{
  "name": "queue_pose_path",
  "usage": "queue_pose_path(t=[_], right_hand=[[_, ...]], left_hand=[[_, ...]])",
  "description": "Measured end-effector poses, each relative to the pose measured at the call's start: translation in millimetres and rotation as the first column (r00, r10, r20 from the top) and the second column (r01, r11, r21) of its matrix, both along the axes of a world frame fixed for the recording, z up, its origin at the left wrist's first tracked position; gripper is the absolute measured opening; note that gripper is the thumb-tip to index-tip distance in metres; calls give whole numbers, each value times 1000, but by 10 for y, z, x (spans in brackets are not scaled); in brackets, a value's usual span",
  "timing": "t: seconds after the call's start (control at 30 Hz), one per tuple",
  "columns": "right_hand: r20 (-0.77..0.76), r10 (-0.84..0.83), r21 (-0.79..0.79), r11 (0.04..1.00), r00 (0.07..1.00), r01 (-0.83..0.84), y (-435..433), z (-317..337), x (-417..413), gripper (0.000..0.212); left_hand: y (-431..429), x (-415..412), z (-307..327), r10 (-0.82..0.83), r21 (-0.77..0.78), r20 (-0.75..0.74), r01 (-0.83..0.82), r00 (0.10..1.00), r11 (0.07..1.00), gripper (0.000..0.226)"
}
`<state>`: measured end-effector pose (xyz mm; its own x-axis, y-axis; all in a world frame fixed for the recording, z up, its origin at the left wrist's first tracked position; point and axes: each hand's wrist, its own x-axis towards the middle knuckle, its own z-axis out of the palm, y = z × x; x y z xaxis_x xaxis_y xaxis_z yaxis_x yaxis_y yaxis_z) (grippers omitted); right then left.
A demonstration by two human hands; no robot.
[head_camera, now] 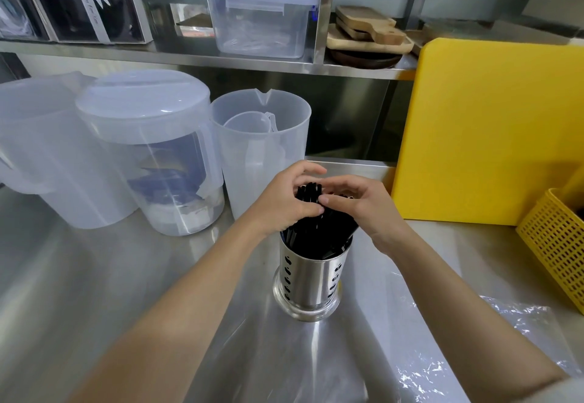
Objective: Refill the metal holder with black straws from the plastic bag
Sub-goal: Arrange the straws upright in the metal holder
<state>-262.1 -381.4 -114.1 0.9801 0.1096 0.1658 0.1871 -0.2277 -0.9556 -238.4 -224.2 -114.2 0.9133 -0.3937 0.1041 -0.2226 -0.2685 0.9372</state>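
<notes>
A perforated metal holder (311, 279) stands upright on the steel counter (94, 276) in the middle of the view. A bundle of black straws (316, 232) stands in it, tops rising above the rim. My left hand (284, 197) curls round the top of the bundle from the left. My right hand (360, 203) wraps the straw tops from the right, its fingertips meeting the left hand's. A clear plastic bag (474, 345) lies flat on the counter at the lower right, partly under my right forearm.
Two lidded clear pitchers (148, 149) and an open measuring jug (262, 149) stand at the left behind the holder. A yellow cutting board (493, 130) leans at the right, with a yellow perforated basket (556, 244) beside it. The shelf above holds a clear box (259, 20) and wooden boards (366, 29).
</notes>
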Motion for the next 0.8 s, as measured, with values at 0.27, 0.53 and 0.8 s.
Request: queue_pose_path(t=[0.27, 0.53, 0.8], right_hand=[[-38, -24, -11, 1000, 999, 23, 8, -18, 44, 15], [-16, -1, -51, 999, 1000, 0, 22, 28, 36, 16], [-8, 8, -122, 993, 1000, -9, 58, 67, 56, 13]], left_hand=[[36, -18, -48, 134, 36, -15, -134, 991, 990, 30], [-7, -13, -44, 200, 12, -61, -199, 978, 980, 37], [-11, -33, -29, 187, 8, -77, -187, 979, 982, 34]])
